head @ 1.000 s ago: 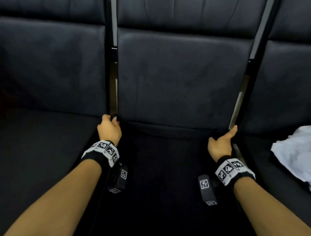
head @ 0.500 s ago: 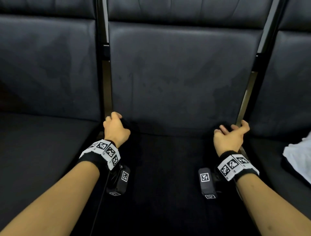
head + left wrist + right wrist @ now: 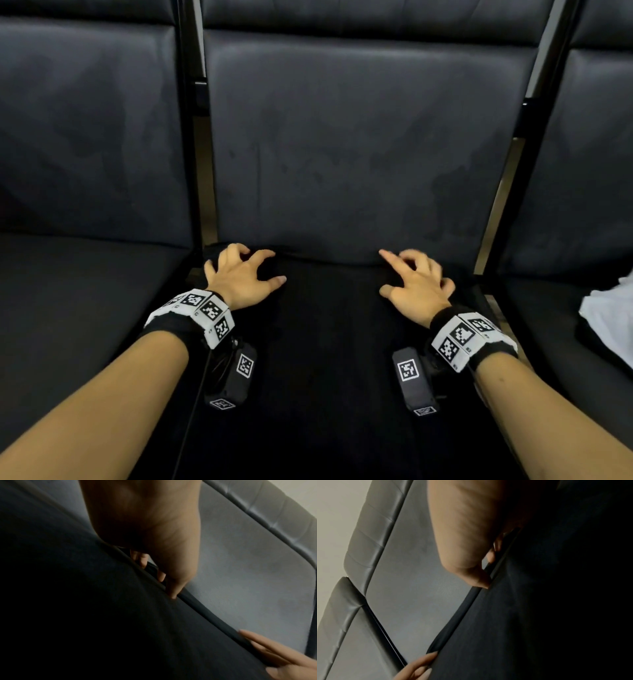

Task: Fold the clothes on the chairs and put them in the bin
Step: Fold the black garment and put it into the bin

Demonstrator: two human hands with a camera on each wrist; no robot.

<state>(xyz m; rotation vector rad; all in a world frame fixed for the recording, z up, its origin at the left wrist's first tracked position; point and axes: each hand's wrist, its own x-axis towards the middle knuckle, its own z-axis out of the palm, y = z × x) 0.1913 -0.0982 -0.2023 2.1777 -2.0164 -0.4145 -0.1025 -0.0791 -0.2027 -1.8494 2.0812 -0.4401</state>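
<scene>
Since a second ago both hands are sliding inward along the back edge of the seat, off the chair's corner posts and onto the cloth.

Head view: a black garment (image 3: 329, 342) is lying flat on the middle chair seat (image 3: 486, 291), its far edge running left-right along the foot of the backrest (image 3: 359, 137). The left hand (image 3: 239, 274) is pressing on that edge near the backrest's left end, fingers spread and half curled, nothing visibly held. The right hand (image 3: 418, 284) is sitting near the right end, index finger extended, other fingers blurred; I can't tell whether it's gripping. Each hand is covering its own end, so any fold toward the person is turning on that far edge. Black cloth on dark seat: side and near edges are unreadable, garment type unknown. A white garment (image 3: 609, 322) is lying on the seat right of the middle chair, cut off by the frame. No bin in view.

Left wrist view: left fingertips (image 3: 173, 592) are digging in at the rolled hem against the backrest; a pinch isn't confirmed. Right hand's fingers are showing at bottom right.

Right wrist view: right fingertips (image 3: 485, 584) are touching the same hem; the curled fingers behind are hidden by the palm. Most of the cloth is lost in shadow.
</scene>
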